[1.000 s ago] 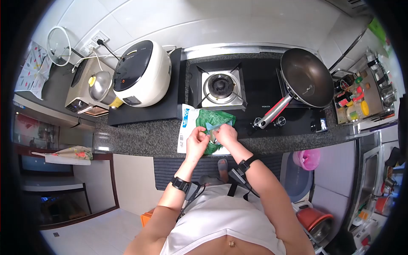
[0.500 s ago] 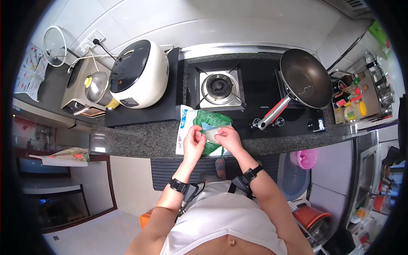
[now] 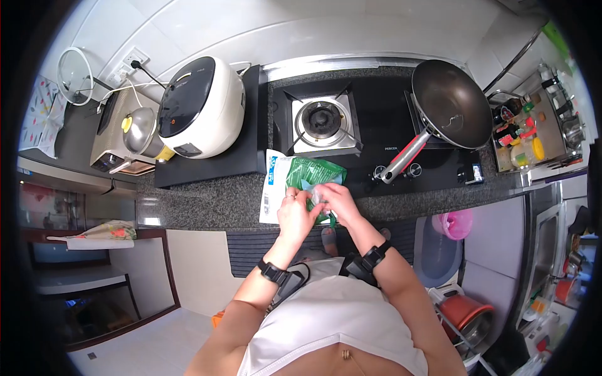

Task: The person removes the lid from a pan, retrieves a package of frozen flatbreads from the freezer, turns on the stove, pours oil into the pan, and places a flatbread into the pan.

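Observation:
A green and white plastic bag [image 3: 316,170] lies on the front of the granite counter below the gas burner. Over its lower part, my left hand [image 3: 297,214] and my right hand [image 3: 335,202] meet with fingers pinched together. Between the fingertips is a small, crumpled, translucent piece of plastic [image 3: 316,197]. Both hands grip it; whether it is part of the bag or a separate piece I cannot tell. A light blue patch shows on the bag just above my fingers.
The gas burner [image 3: 322,120] stands behind the bag. A frying pan [image 3: 450,103] rests on the right burner, its handle pointing toward me. To the left are a white rice cooker [image 3: 216,119] and a toaster oven [image 3: 103,138]. Bottles stand on a rack [image 3: 523,141] at right.
My hands have drawn closer together, and the pale piece between them is now bunched up instead of spread flat. The view has shifted slightly.

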Demonstrator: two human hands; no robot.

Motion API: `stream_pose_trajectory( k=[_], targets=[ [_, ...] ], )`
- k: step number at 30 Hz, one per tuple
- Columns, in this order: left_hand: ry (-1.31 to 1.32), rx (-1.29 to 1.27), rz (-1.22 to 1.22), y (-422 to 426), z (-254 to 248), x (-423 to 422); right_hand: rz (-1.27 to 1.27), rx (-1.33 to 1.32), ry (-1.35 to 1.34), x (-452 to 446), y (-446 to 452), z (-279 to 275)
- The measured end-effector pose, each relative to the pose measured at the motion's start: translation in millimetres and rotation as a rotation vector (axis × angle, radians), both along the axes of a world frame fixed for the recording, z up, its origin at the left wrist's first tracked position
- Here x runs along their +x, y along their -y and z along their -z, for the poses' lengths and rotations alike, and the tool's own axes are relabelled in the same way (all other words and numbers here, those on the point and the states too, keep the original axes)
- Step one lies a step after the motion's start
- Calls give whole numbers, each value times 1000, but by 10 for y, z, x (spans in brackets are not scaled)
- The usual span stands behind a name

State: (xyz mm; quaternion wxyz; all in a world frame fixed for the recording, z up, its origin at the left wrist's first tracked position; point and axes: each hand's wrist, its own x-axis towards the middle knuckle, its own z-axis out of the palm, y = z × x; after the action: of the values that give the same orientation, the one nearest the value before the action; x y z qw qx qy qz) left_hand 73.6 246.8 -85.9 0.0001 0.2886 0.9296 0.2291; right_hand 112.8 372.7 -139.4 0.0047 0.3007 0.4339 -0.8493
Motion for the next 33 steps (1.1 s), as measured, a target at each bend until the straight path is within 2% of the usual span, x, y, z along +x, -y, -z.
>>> stream_pose_trajectory(
  k=[1, 4, 7, 9, 11, 13, 14, 15, 17, 23, 24, 26, 29, 33],
  targets=[
    [0, -3, 2, -20, 56, -5, -24, 70, -9, -13, -40, 131],
    [-23, -73, -25, -80, 281, -40, 48, -25, -22, 33, -103, 322],
    [-4, -51, -70, -90, 407, -94, 61, 106, -22, 45, -138, 393],
    [12, -13, -102, -69, 414, -106, -4, 408, 46, 40, -116, 451],
    [-12, 22, -126, -27, 381, -123, -18, 500, 89, 25, -117, 534],
    [5, 45, -122, 3, 332, -110, -154, 1088, 214, -15, -111, 380],
    [8, 65, -116, 14, 314, -106, -269, 1106, 353, -39, -110, 268],
    [10, 86, -111, 18, 302, -108, -268, 1105, 350, -63, -108, 203],
    [5, 74, -104, 23, 312, -99, -503, 1127, 442, -91, -105, 114],
    [18, 53, -84, 5, 400, -30, -341, 823, 390, -34, -20, 69],
    [14, 36, -77, -5, 390, -30, -342, 823, 389, -36, 20, 78],
    [-3, 66, -66, 5, 379, -30, -191, 1226, 498, -42, 101, 115],
    [-10, 93, -55, 13, 305, -9, -241, 1228, 377, -77, 56, 209],
    [-15, 88, -60, 37, 252, -27, -305, 1119, 424, -209, -53, 311]
  ],
)
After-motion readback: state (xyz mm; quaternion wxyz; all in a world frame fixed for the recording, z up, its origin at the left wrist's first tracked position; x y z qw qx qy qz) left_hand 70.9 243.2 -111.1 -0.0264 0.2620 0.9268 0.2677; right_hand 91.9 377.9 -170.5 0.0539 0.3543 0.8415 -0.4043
